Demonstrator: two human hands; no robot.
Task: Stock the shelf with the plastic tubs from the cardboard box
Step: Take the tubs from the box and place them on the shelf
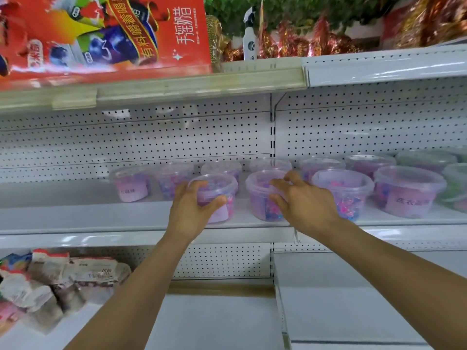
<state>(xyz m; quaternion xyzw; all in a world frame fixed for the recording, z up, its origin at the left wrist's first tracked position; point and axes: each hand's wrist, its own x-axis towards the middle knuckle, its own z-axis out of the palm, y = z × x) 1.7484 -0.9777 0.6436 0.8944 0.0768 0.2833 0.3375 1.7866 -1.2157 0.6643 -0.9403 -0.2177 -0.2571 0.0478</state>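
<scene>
Currently left hand (192,208) grips a purple tub (214,198) on the shelf (75,213), right hand (303,205) spread open against the neighbouring tub (262,195).

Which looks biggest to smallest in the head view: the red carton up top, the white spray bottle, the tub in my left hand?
1. Red carton, by far.
2. Tub in the left hand; it is nearer the camera.
3. White spray bottle.

We saw the left hand (194,208) wrapped around a clear lidded plastic tub of purple and pink contents (217,195) on the white metal shelf (101,213), while the right hand (303,200) touched the neighbouring matching tub (260,195), fingers spread.
</scene>
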